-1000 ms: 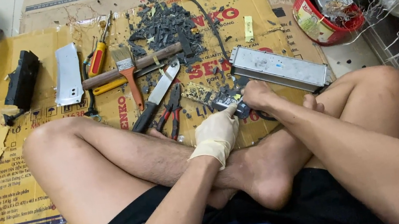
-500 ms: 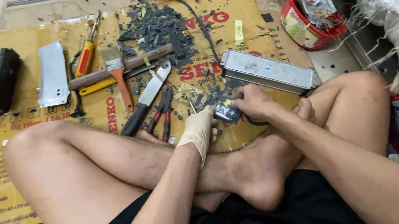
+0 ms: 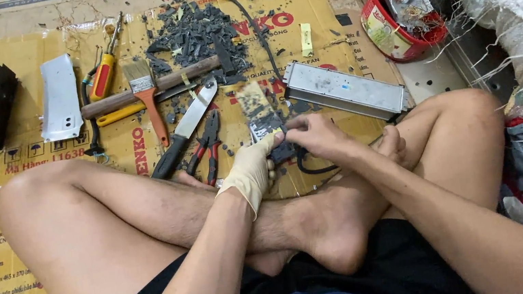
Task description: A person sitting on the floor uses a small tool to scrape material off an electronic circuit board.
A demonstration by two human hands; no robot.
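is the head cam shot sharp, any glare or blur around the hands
Head view: even indoor light, mostly sharp; the gloved left hand and bare right hand are slightly soft around the dark board they grip; mild sheen on the grey metal casing; wide-angle stretch at the frame edges.

Item held: one long, narrow circuit board [image 3: 262,120], dark and crusted with black potting residue, with yellowish patches showing along its upper portion. It stands tilted, lengthwise away from the person, far end raised above the cardboard sheet [image 3: 4,227] on the floor. The near end is gripped from the left by the gloved left hand [image 3: 252,169] and from the right by the bare right hand [image 3: 315,137]. A black cable [image 3: 309,164] loops out below the near end. It sits just beside the grey metal casing [image 3: 344,89].
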